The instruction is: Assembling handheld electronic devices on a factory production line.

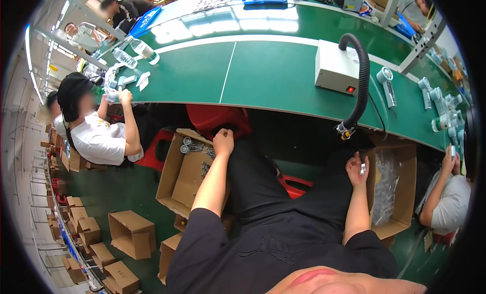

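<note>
My left hand [223, 142] is closed above my left thigh, beside the inner edge of an open cardboard box [178, 190]. Its fingers are curled in, and whatever they may hold is hidden. Inside that box lie several grey round-headed parts [191, 145] and some small dark grey pieces [205, 169]. Over by my right thigh, my right hand [356, 171] is turned palm up with its fingers curled. A small whitish piece [363, 168] sits in them, too small to name. Right next to this hand stands another cardboard box [410, 193] with clear plastic bags [385, 187] inside.
On the green table [273, 81] stands a white machine [331, 69] with a black flexible hose [363, 66] hanging over the front edge. Several handheld fans [387, 86] lie at the right. Co-workers sit on both sides. A red stool [217, 119] is under the table.
</note>
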